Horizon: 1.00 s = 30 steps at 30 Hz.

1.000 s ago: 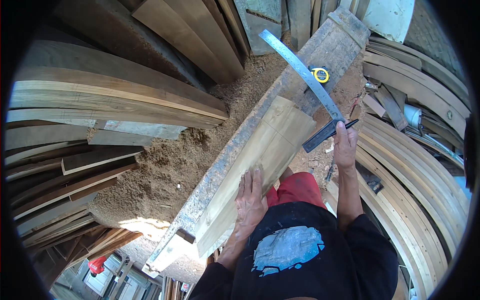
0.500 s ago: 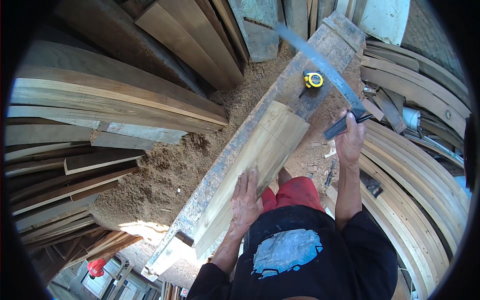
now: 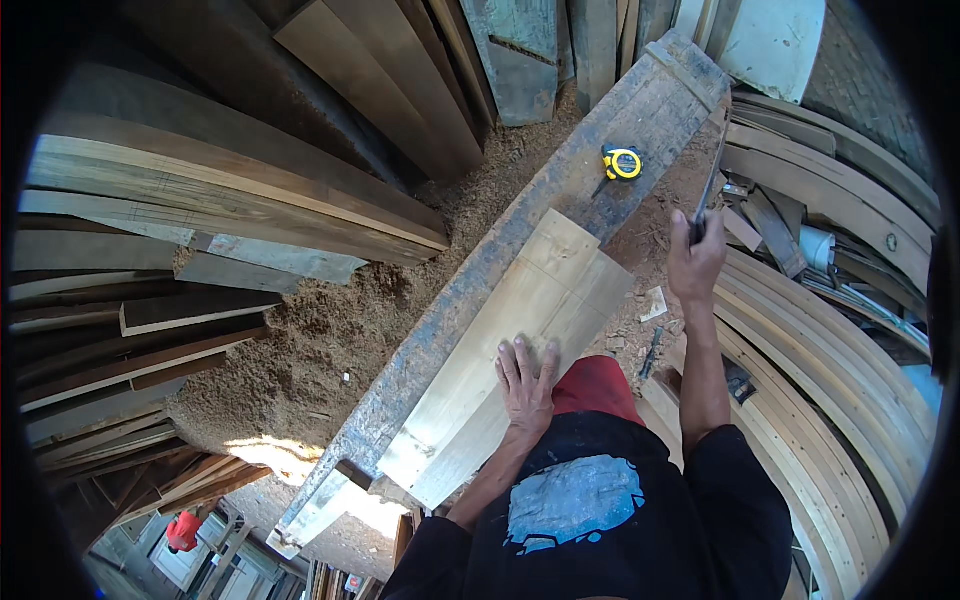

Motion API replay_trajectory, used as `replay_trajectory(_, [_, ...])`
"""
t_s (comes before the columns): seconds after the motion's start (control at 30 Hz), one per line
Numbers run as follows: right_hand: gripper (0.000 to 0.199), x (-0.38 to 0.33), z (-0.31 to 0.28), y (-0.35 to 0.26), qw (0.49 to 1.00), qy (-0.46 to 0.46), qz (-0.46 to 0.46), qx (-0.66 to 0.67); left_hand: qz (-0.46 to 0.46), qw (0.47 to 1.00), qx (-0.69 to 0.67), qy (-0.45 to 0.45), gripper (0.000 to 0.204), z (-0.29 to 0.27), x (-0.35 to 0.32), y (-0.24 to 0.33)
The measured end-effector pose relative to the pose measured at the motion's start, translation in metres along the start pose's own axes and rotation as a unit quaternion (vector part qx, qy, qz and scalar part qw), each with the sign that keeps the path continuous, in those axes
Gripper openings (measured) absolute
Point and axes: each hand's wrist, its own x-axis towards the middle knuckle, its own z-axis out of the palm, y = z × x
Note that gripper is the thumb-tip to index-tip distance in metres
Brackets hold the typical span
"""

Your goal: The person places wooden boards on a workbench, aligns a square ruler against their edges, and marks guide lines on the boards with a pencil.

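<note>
Left hand (image 3: 527, 385) flat, fingers spread, pressing on the pale plank (image 3: 510, 350). The plank is light yellow, clean-sawn, with faint cross lines, and lies along the grey weathered beam (image 3: 560, 190). Right hand (image 3: 697, 262) fisted around the dark handle of a metal square (image 3: 708, 185) (blade seen edge-on), off the beam's right side. Yellow tape measure (image 3: 622, 162) on the beam beyond the plank.

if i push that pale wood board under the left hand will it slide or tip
The pale flat wood board looks stiff and fairly heavy. It lies flat along the grey weathered beam, so it would probably slide rather than tip. The left hand pressing it and the rough beam surface likely resist sliding.
</note>
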Motion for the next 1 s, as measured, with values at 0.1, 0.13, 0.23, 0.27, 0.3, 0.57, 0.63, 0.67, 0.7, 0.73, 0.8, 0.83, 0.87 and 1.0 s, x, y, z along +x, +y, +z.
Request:
replay_trajectory(0.1, [0.036, 0.055, 0.032, 0.014, 0.987, -0.010, -0.068, -0.146, -0.005, 1.000, 0.000, 0.002, 0.070, 0.011, -0.003, -0.001])
replay_trajectory(0.13, [0.038, 0.076, 0.040, 0.018, 0.980, -0.013, -0.082, -0.182, -0.001, 1.000, 0.002, 0.004, 0.070, 0.012, -0.003, 0.000])
replay_trajectory(0.23, [0.040, 0.125, 0.078, 0.046, 0.965, -0.034, -0.127, -0.227, 0.005, 1.000, -0.013, 0.003, 0.070, 0.022, -0.001, 0.000])
replay_trajectory(0.27, [0.043, 0.133, 0.094, 0.048, 0.962, -0.086, -0.106, -0.238, 0.007, 1.000, -0.004, 0.011, 0.068, 0.025, -0.003, -0.001])
replay_trajectory(0.3, [0.045, 0.142, 0.103, 0.052, 0.955, -0.138, -0.085, -0.249, 0.010, 1.000, 0.005, 0.020, 0.067, 0.029, -0.002, -0.003])
replay_trajectory(0.57, [0.060, 0.140, 0.123, 0.063, 0.956, -0.245, -0.021, -0.160, 0.038, 0.999, 0.002, 0.004, 0.073, 0.025, 0.006, -0.024])
replay_trajectory(0.63, [0.058, 0.140, 0.119, 0.066, 0.965, -0.210, -0.034, -0.152, 0.048, 0.999, 0.000, -0.006, 0.074, 0.023, 0.012, -0.032])
replay_trajectory(0.67, [0.057, 0.139, 0.119, 0.067, 0.973, -0.175, -0.046, -0.142, 0.061, 0.998, 0.014, -0.023, 0.075, 0.022, 0.017, -0.036])
replay_trajectory(0.7, [0.051, 0.135, 0.115, 0.068, 0.970, -0.130, -0.068, -0.193, 0.074, 0.996, 0.029, -0.040, 0.077, 0.022, 0.022, -0.039])
replay_trajectory(0.73, [0.051, 0.130, 0.115, 0.061, 0.970, -0.134, -0.069, -0.190, 0.070, 0.996, 0.031, -0.041, 0.077, 0.022, 0.024, -0.046])
replay_trajectory(0.8, [0.047, 0.119, 0.109, 0.047, 0.977, -0.045, -0.112, -0.176, 0.085, 0.995, 0.026, -0.053, 0.080, 0.025, 0.027, -0.056])
replay_trajectory(0.83, [0.040, 0.105, 0.102, 0.029, 0.980, -0.052, -0.119, -0.150, 0.079, 0.995, 0.028, -0.054, 0.080, 0.022, 0.026, -0.060])
replay_trajectory(0.87, [0.039, 0.092, 0.099, 0.031, 0.982, -0.078, -0.124, -0.117, 0.094, 0.994, 0.020, -0.061, 0.080, 0.019, 0.029, -0.060])
replay_trajectory(1.0, [0.038, 0.025, 0.105, 0.010, 0.969, -0.181, -0.156, -0.057, 0.093, 0.994, 0.024, -0.054, 0.078, 0.011, 0.027, -0.061])
